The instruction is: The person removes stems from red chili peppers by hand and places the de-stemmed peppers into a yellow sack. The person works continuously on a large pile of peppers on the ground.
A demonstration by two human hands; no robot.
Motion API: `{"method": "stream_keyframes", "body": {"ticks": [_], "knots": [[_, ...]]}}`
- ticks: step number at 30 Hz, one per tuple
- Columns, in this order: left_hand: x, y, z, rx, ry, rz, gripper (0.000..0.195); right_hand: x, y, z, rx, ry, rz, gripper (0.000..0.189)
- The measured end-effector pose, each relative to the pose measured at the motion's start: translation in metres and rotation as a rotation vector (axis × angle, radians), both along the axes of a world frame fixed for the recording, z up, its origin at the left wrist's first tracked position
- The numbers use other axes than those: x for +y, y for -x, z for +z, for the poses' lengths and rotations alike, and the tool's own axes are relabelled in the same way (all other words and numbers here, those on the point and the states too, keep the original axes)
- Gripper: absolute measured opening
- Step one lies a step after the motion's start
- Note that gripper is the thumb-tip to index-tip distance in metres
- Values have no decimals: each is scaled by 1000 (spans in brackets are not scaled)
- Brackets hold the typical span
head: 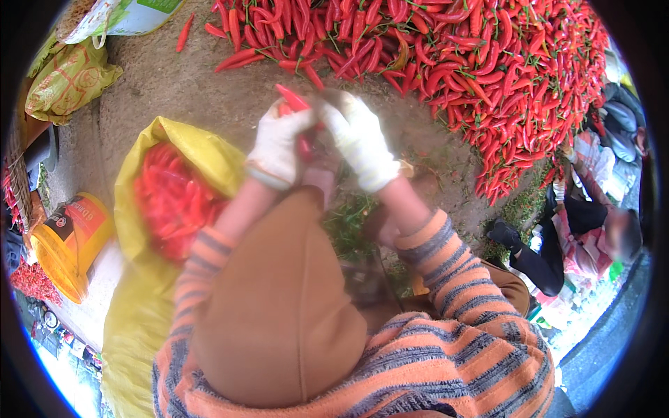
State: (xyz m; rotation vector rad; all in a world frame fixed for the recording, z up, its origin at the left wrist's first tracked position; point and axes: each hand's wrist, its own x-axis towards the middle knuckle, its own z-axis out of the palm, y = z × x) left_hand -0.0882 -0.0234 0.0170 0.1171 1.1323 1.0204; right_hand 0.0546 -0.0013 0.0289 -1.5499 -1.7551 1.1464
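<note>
My left hand (282, 138), in a white glove, is closed around several red chili peppers (293, 99). My right hand (358, 133), also gloved in white, meets it at the fingertips; its fingers are blurred, and whether they grip anything is unclear. Beyond both hands spreads a large heap of red chili peppers (470, 68) with green stems. By my left forearm a yellow woven sack (128, 183) stands with its mouth open, and red peppers (175, 204) fill it. Green stems and leaves (350, 224) lie on the ground below my hands.
A yellow bucket (78, 240) lies tilted at the left, past the sack. Another yellow bag (73, 78) and a white container (125, 21) are at the upper left. At the right, a person (585, 230) sits beside the heap. A single pepper (185, 32) lies apart on the ground.
</note>
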Motion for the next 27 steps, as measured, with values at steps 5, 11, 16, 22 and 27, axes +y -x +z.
{"method": "stream_keyframes", "body": {"ticks": [5,11,16,22,27], "knots": [[-6,3,-8,-292,50,33,15,-7,-24,9,67,320,141,34],[-7,4,-13,-437,319,12,10,-3,-37,1,-39,207,358,30],[1,13,-17,-514,215,-94,21,1,-45,-4,83,82,410,26],[11,10,-15,-425,50,-58,17,67,-56,-22,-845,-345,645,16],[22,8,-18,-347,159,-126,20,128,-69,-44,-1185,-565,495,26]]}}
